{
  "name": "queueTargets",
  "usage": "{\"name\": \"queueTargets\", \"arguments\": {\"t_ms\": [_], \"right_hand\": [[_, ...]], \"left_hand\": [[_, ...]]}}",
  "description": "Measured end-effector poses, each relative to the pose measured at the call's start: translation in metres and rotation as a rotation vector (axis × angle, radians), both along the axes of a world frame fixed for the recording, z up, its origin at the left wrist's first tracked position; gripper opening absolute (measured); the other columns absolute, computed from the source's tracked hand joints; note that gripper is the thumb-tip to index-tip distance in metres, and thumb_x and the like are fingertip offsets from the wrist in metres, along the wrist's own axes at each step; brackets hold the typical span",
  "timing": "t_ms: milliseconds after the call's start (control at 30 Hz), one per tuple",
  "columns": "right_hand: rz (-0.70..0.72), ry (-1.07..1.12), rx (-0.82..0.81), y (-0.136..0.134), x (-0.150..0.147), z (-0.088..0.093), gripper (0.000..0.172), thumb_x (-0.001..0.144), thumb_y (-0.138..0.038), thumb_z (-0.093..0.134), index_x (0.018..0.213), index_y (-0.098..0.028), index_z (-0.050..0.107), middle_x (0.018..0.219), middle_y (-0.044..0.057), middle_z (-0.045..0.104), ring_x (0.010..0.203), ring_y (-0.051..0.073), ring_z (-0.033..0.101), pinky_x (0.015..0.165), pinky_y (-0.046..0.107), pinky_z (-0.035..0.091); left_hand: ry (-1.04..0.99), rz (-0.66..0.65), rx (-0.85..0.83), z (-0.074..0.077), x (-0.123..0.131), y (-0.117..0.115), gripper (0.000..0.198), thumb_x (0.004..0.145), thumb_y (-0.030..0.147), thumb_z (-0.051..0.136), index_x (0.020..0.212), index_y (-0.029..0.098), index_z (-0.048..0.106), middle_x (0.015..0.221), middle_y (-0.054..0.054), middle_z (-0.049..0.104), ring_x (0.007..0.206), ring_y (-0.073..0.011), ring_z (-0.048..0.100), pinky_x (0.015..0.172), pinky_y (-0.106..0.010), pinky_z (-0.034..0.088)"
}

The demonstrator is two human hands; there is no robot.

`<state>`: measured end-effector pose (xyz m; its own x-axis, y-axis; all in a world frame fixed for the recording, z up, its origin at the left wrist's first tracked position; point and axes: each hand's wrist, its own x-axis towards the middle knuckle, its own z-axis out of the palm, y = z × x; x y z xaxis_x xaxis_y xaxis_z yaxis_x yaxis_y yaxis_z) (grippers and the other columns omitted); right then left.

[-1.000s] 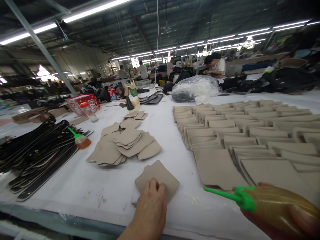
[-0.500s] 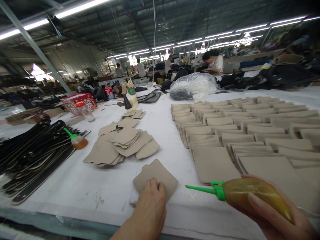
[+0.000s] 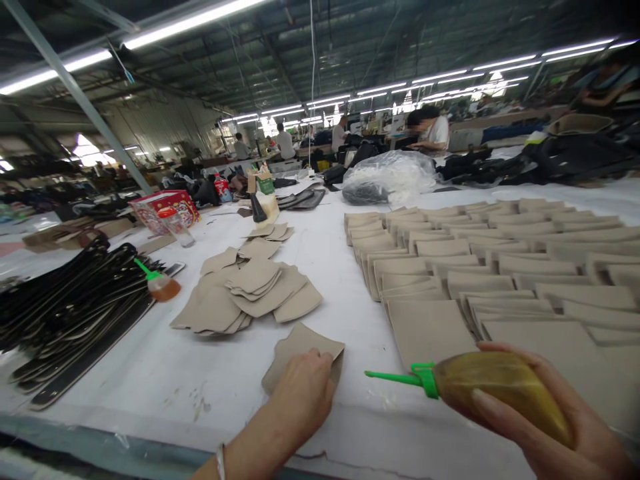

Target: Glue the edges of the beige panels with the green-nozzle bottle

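My left hand (image 3: 302, 393) is closed on a tan cut piece (image 3: 295, 350) near the table's front edge, with its right side lifted off the white table (image 3: 150, 373). My right hand (image 3: 545, 413) grips an amber glue bottle (image 3: 500, 387) lying sideways, and the bottle's green nozzle (image 3: 395, 379) points left toward the piece. A loose pile of tan cut pieces (image 3: 250, 293) lies just beyond my left hand. Rows of overlapped tan rectangular pieces (image 3: 475, 267) cover the table to the right.
Black straps (image 3: 65, 307) are stacked at the left, with a second glue bottle (image 3: 157, 283) beside them. A red box (image 3: 163, 205), a clear cup (image 3: 175, 227) and a plastic bag (image 3: 390, 175) stand farther back. Other people work at distant tables.
My left hand has curled round the tan piece and lifted its right side off the table. My right hand has brought the glue bottle up and to the left, nozzle nearer the piece.
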<state>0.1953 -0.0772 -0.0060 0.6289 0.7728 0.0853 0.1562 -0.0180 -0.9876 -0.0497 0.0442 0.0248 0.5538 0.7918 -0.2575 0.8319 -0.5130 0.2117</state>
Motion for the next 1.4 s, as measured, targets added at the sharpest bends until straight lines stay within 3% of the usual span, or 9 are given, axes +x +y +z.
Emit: {"name": "queueTargets", "arguments": {"t_ms": [100, 167, 267, 500, 633, 800, 1200, 1400], "right_hand": [[0.085, -0.208, -0.023, 0.008, -0.015, 0.013, 0.065, 0.059, -0.052, 0.081, 0.114, -0.028, 0.056, 0.086, 0.003, 0.070, 0.069, 0.026, 0.069, 0.060, 0.027, 0.060], [0.085, -0.270, -0.024, 0.015, -0.030, 0.022, 0.061, 0.066, -0.056, 0.076, 0.114, -0.027, 0.054, 0.093, 0.003, 0.068, 0.077, 0.026, 0.068, 0.070, 0.029, 0.058], [0.098, -0.343, -0.009, 0.028, -0.048, 0.030, 0.056, 0.073, -0.058, 0.070, 0.115, -0.026, 0.052, 0.102, 0.003, 0.065, 0.087, 0.025, 0.065, 0.077, 0.030, 0.053], [0.168, -0.666, 0.082, 0.052, -0.052, 0.022, 0.043, 0.081, -0.048, 0.065, 0.116, -0.026, 0.051, 0.102, 0.002, 0.059, 0.085, 0.022, 0.060, 0.076, 0.030, 0.048], [0.212, -0.806, 0.157, 0.058, -0.050, 0.017, 0.040, 0.084, -0.041, 0.065, 0.117, -0.026, 0.048, 0.104, 0.003, 0.057, 0.087, 0.020, 0.059, 0.079, 0.028, 0.048], [0.251, -0.802, 0.131, 0.057, -0.049, 0.013, 0.039, 0.085, -0.040, 0.064, 0.118, -0.026, 0.048, 0.106, 0.003, 0.057, 0.090, 0.020, 0.059, 0.080, 0.028, 0.048], [0.234, -0.746, 0.032, 0.060, -0.045, 0.016, 0.041, 0.083, -0.047, 0.064, 0.115, -0.027, 0.049, 0.097, 0.000, 0.061, 0.080, 0.019, 0.062, 0.070, 0.027, 0.049], [0.182, -0.681, 0.004, 0.062, -0.042, 0.011, 0.046, 0.081, -0.051, 0.066, 0.116, -0.027, 0.049, 0.099, 0.001, 0.061, 0.081, 0.020, 0.061, 0.072, 0.029, 0.048]], "left_hand": [[-0.110, -0.027, -0.001, -0.004, -0.004, 0.008, 0.040, 0.081, 0.007, 0.037, 0.109, 0.015, 0.065, 0.095, -0.012, 0.070, 0.092, -0.0265, 0.064, 0.083, -0.035, 0.047], [-0.188, -0.023, -0.022, -0.009, -0.005, 0.012, 0.049, 0.081, 0.007, 0.037, 0.124, 0.017, 0.059, 0.102, -0.012, 0.070, 0.096, -0.0258, 0.064, 0.086, -0.034, 0.047], [-0.251, -0.001, -0.055, -0.014, -0.005, 0.015, 0.053, 0.080, 0.009, 0.038, 0.128, 0.020, 0.057, 0.109, -0.009, 0.070, 0.101, -0.0248, 0.063, 0.089, -0.033, 0.045], [-0.251, -0.005, -0.101, -0.015, -0.007, 0.020, 0.052, 0.080, 0.012, 0.039, 0.128, 0.024, 0.057, 0.115, -0.006, 0.068, 0.107, -0.0240, 0.061, 0.095, -0.034, 0.043], [-0.264, 0.008, -0.086, -0.016, -0.005, 0.019, 0.050, 0.079, 0.012, 0.039, 0.122, 0.025, 0.059, 0.110, -0.005, 0.070, 0.102, -0.0249, 0.063, 0.089, -0.034, 0.047], [-0.268, -0.010, -0.060, -0.019, -0.005, 0.019, 0.039, 0.079, 0.014, 0.040, 0.109, 0.025, 0.063, 0.100, -0.004, 0.071, 0.096, -0.0247, 0.065, 0.083, -0.032, 0.047], [-0.316, -0.029, -0.045, -0.022, -0.006, 0.016, 0.045, 0.082, 0.017, 0.038, 0.121, 0.025, 0.058, 0.099, -0.006, 0.070, 0.094, -0.0251, 0.065, 0.083, -0.034, 0.048], [-0.282, -0.022, -0.053, -0.019, -0.007, 0.014, 0.045, 0.085, 0.018, 0.036, 0.124, 0.025, 0.057, 0.093, -0.005, 0.067, 0.089, -0.0250, 0.064, 0.079, -0.034, 0.049]]}}
